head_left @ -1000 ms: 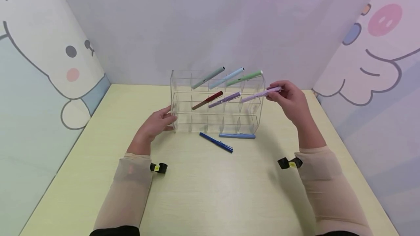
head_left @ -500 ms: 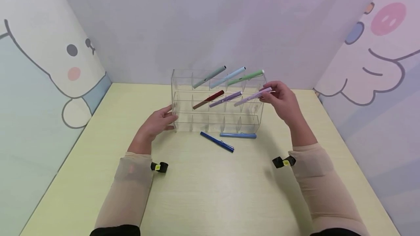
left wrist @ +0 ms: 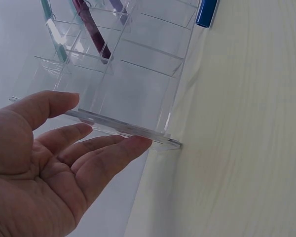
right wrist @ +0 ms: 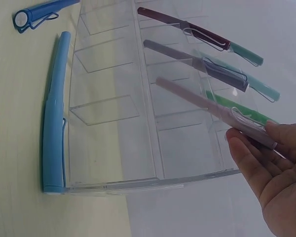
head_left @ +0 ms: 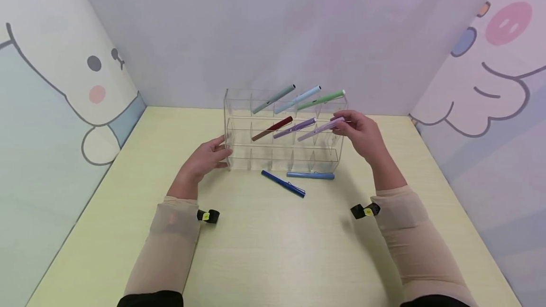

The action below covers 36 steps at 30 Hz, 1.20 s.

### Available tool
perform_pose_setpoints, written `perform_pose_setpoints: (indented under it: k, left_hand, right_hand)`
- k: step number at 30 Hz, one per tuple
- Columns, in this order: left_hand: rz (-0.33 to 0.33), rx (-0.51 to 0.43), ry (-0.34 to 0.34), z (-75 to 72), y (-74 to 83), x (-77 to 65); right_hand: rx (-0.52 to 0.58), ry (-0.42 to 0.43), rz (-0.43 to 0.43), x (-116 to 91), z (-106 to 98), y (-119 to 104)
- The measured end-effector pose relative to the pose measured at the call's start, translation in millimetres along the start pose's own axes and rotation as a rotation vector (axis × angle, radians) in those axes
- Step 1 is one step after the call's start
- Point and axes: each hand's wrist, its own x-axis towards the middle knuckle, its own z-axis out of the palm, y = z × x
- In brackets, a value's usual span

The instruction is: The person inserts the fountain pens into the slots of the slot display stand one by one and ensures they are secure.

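A clear acrylic pen rack (head_left: 260, 159) with three tiers of compartments stands on the table. My right hand (head_left: 360, 134) pinches a lavender capped pen (right wrist: 214, 106) near its cap end, by the rack's right side. The pen slants over the middle tier, right of the purple pen (head_left: 294, 128). At the rack's left side, my left hand (head_left: 205, 159) rests its extended fingertips (left wrist: 138, 142) against the side panel, with the thumb near the panel's edge. A dark red pen (head_left: 272, 129) leans in the middle tier. Grey-green (head_left: 274, 99), pale blue (head_left: 297, 100) and green (head_left: 321, 100) pens lean in the top tier.
In front of the rack, a dark blue pen (head_left: 283, 184) lies slantwise on the pale wooden table (head_left: 273, 245). A light blue pen (head_left: 310, 175) lies along the rack's foot. Walls (head_left: 273, 32) with cartoon prints at the sides enclose the table.
My right hand has moved left with the lavender pen, bringing it further across the middle tier toward the purple pen. My left hand stays at the rack's side.
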Motion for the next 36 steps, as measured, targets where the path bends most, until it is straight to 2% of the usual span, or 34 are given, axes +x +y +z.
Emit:
perform_pose_setpoints:
  k: [16, 27, 30, 36]
  left_hand:
    - [0.008, -0.008, -0.005, 0.3, 0.3, 1.7]
    - [-0.002, -0.008, -0.005, 1.5, 1.4, -0.6]
    - [-0.002, -0.007, -0.007, 1.9, 1.0, -0.7]
    - [-0.009, 0.0, -0.003, 0.3, 0.4, 0.0]
  right_hand:
    - [-0.151, -0.012, 0.053, 0, 0, -1]
    - [-0.219, -0.019, 0.047, -3, -4, -6]
    - [-0.207, 0.008, 0.037, -6, -12, -8]
    - [-0.092, 0.101, -0.025, -16, -35, -15]
